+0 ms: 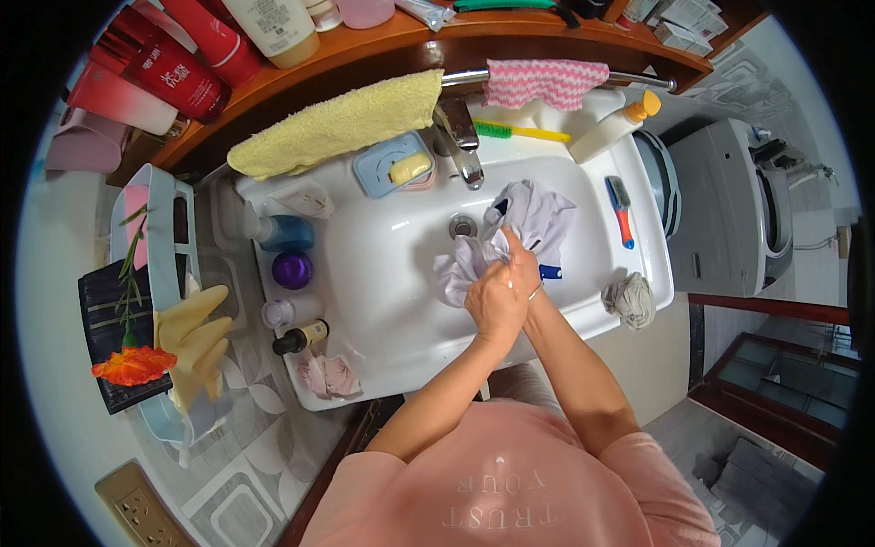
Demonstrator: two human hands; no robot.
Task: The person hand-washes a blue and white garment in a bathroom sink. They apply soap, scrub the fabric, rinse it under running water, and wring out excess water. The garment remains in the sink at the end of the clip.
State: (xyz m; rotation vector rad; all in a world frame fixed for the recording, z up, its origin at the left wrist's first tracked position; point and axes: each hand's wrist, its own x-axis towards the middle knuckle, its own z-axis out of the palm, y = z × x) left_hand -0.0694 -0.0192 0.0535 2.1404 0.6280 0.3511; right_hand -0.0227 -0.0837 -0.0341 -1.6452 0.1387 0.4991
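A pale lavender cloth garment with dark blue patches lies bunched in the white washbasin. My left hand grips a gathered part of it. Pressed close against that hand, my right hand is also closed on the fabric and wears a bracelet at the wrist. One bunch of cloth hangs to the left of my hands, while a wider part spreads beyond them toward the back right. The metal drain shows beside the garment. Above the basin, the chrome faucet points down. My fingertips are partly hidden by the cloth.
A soap bar sits in a blue dish behind the basin. Along the right rim are a pump bottle, a scrub brush and a crumpled grey cloth. Several bottles, including a blue one, line the left rim.
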